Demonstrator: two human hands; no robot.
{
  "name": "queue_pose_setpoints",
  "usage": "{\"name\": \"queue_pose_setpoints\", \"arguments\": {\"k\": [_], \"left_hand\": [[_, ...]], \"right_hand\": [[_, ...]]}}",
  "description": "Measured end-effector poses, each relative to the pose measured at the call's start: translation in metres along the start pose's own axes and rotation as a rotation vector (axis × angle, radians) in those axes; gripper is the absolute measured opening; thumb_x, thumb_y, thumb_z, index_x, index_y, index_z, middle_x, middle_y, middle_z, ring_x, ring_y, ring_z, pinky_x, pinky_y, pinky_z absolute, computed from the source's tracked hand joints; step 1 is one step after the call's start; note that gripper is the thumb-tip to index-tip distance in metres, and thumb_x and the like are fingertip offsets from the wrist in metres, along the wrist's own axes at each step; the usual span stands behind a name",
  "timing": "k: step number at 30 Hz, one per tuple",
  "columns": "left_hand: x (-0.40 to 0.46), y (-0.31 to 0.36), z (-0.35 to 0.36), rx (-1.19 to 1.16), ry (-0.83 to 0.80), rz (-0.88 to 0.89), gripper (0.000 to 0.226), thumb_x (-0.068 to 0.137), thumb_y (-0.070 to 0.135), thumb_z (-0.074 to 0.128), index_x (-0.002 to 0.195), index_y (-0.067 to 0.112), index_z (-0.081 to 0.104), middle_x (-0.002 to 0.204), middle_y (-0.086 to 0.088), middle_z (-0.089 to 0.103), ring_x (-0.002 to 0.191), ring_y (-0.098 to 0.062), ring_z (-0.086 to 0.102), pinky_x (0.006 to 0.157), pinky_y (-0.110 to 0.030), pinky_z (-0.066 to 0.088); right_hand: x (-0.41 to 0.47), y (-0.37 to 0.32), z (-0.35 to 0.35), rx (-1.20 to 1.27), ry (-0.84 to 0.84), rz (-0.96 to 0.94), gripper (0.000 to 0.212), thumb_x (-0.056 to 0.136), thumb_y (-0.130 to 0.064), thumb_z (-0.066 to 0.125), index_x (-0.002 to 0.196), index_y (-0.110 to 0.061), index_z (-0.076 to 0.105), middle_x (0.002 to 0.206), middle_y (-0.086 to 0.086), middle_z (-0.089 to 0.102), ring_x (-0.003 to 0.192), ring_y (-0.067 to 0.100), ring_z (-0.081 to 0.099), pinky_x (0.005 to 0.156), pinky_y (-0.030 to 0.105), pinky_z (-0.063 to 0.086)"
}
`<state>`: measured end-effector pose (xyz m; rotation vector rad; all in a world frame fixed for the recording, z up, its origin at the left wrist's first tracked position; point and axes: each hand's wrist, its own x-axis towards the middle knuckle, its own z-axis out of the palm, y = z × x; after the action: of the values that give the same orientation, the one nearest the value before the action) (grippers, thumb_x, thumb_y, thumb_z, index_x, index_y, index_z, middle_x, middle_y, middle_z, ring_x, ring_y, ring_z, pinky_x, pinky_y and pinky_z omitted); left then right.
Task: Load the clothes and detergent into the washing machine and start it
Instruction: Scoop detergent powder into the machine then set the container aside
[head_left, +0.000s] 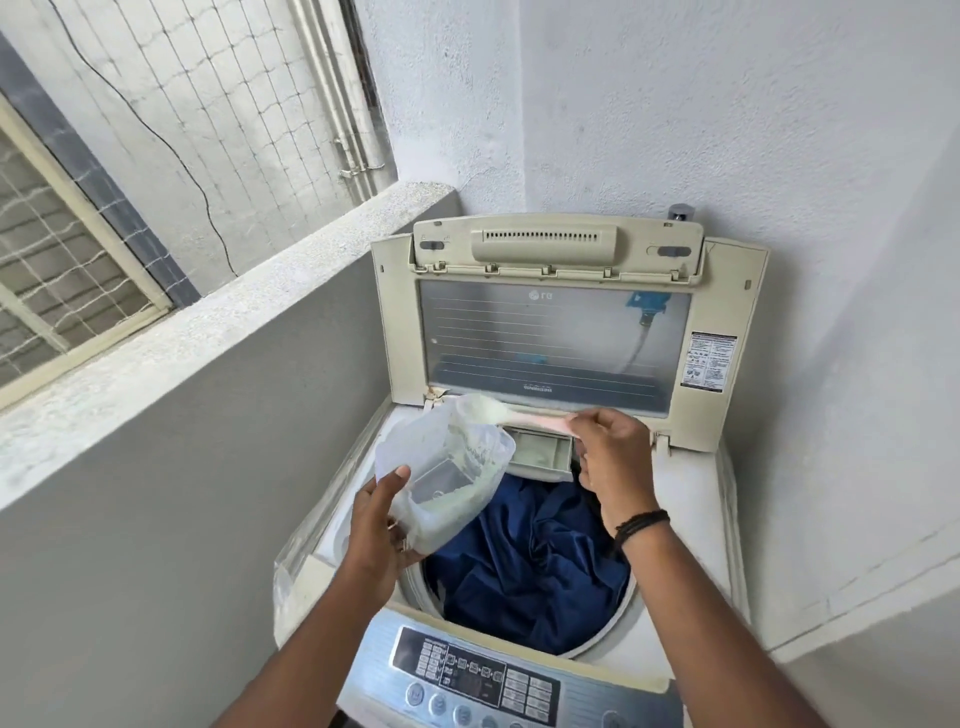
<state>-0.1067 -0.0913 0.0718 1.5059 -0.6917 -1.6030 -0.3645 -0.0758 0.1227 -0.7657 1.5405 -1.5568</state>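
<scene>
A cream top-loading washing machine stands open, its lid raised against the wall. Dark blue clothes fill the drum. My left hand grips a translucent plastic container of white detergent powder, tilted over the drum's left rim. My right hand pinches the pink handle of a scoop heaped with powder, held level above the container's mouth. Just below the scoop, the detergent drawer at the back of the opening stands open.
The control panel with buttons lies at the near edge. A grey parapet wall runs close along the left, with netting and a window behind it. White walls close in behind and to the right. A water tap shows above the lid.
</scene>
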Motion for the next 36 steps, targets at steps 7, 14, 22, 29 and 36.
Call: {"name": "queue_pose_setpoints", "arguments": {"k": [7, 14, 22, 29, 36], "left_hand": [[-0.034, 0.014, -0.043, -0.022, 0.058, 0.070, 0.084, 0.052, 0.073, 0.067, 0.124, 0.032, 0.056, 0.128, -0.010, 0.063, 0.101, -0.028, 0.067, 0.070, -0.040, 0.055], [-0.075, 0.046, -0.111, -0.178, 0.223, 0.106, 0.102, 0.043, 0.083, 0.066, 0.129, 0.026, 0.063, 0.127, -0.007, 0.066, 0.100, -0.027, 0.066, 0.066, -0.034, 0.053], [-0.144, 0.103, -0.209, -0.210, 0.378, 0.306, 0.078, 0.057, 0.080, 0.063, 0.124, 0.039, 0.063, 0.122, 0.005, 0.070, 0.100, -0.017, 0.071, 0.068, -0.033, 0.052], [-0.202, 0.150, -0.298, -0.300, 0.472, 0.506, 0.044, 0.085, 0.063, 0.055, 0.112, 0.032, 0.071, 0.097, 0.008, 0.078, 0.079, -0.008, 0.075, 0.060, -0.024, 0.052], [-0.223, 0.162, -0.401, -0.510, 0.661, 0.651, 0.055, 0.076, 0.070, 0.067, 0.119, 0.035, 0.071, 0.123, 0.007, 0.071, 0.115, -0.020, 0.067, 0.101, -0.044, 0.049]], "right_hand": [[-0.021, -0.033, 0.065, -0.602, -0.523, -0.291, 0.009, 0.089, -0.021, 0.064, 0.088, -0.021, 0.073, 0.082, -0.018, 0.070, 0.061, -0.009, 0.055, 0.064, 0.015, 0.039], [-0.042, -0.049, 0.151, -0.746, -0.588, -0.467, 0.030, 0.102, -0.041, 0.044, 0.114, -0.022, 0.064, 0.080, -0.002, 0.065, 0.074, 0.017, 0.061, 0.070, 0.033, 0.049], [-0.123, -0.060, 0.279, -0.516, -0.849, -0.454, 0.044, 0.104, -0.033, 0.046, 0.094, 0.008, 0.059, 0.066, 0.006, 0.046, 0.058, 0.021, 0.051, 0.051, 0.028, 0.044], [-0.211, -0.091, 0.373, -0.313, -0.955, -0.481, 0.042, 0.104, -0.028, 0.049, 0.101, 0.012, 0.061, 0.073, 0.027, 0.056, 0.047, 0.019, 0.054, 0.050, 0.048, 0.052], [-0.297, -0.082, 0.466, -0.272, -1.042, -0.545, 0.046, 0.103, -0.027, 0.048, 0.079, 0.012, 0.052, 0.070, 0.037, 0.053, 0.040, 0.017, 0.052, 0.047, 0.043, 0.049]]}}
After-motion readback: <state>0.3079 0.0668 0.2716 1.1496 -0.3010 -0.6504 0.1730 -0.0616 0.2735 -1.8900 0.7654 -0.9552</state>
